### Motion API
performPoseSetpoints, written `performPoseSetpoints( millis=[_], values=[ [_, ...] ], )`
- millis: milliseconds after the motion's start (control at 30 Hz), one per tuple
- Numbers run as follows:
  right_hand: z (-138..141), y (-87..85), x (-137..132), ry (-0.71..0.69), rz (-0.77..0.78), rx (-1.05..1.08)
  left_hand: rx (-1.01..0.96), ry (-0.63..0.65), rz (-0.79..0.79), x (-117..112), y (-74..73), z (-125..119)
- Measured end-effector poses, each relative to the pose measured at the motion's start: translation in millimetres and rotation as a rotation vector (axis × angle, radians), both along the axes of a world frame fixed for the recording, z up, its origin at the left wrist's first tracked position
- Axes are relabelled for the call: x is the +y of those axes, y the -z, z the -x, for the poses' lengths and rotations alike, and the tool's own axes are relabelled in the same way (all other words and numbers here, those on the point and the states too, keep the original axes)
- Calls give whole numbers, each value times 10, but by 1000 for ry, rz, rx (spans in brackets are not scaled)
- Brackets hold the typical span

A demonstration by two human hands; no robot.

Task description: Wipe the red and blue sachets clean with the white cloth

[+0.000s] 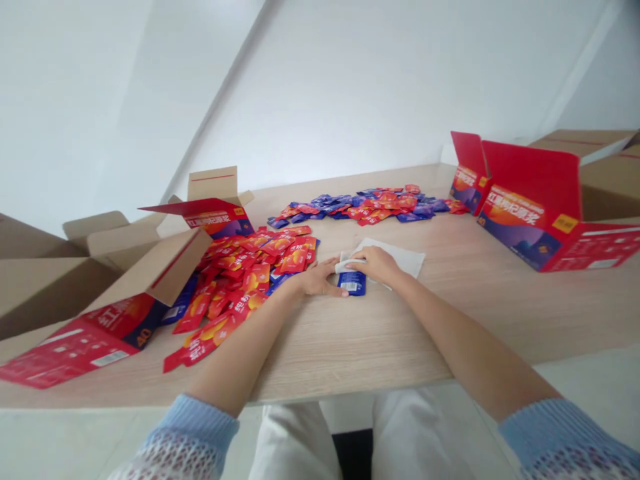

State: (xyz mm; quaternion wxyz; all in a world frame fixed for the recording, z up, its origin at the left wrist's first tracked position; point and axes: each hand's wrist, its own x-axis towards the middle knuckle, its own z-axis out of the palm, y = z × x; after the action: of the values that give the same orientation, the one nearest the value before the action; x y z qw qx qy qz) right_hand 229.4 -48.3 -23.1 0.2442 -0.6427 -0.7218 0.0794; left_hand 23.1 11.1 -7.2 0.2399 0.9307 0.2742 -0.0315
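A blue sachet (353, 285) with a white label lies flat on the table in front of me. My left hand (319, 279) is at its left side, thumb by the lower edge and fingers by the upper edge, steadying it. Over the sachet's upper part, my right hand (379, 265) presses a folded white tissue (345, 265), its fingers closed on it. Another white tissue sheet (407, 259) is spread flat under and behind that hand. Left of my left hand spreads a heap of red sachets (243, 273) with some blue ones among them.
A mixed pile of blue and red sachets (370, 205) lies at the back of the table (350, 347). Open red cartons stand at the left (75, 347), behind the heap (220, 217), and at the right (525, 207). Brown flaps jut out at far left.
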Motion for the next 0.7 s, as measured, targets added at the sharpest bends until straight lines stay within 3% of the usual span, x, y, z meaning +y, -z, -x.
performPoseSetpoints(
  millis=[100, 267, 500, 600, 700],
  values=[
    [-90, -31, 18, 159, 32, -53, -7, -17, -2, -4, -24, -11],
    [-263, -8, 0, 380, -38, -73, -77, -66, -23, -35, 13, 5],
    [-341, 78, -2, 322, -281, 216, -99, -91, -52, -118, -1, 60],
    [-270, 70, -14, 329, -281, 419, -83, -85, -67, -151, -27, 63],
    [-148, 20, -63, 289, -294, 478, -80, -76, -74, -158, -26, 63]
  ],
)
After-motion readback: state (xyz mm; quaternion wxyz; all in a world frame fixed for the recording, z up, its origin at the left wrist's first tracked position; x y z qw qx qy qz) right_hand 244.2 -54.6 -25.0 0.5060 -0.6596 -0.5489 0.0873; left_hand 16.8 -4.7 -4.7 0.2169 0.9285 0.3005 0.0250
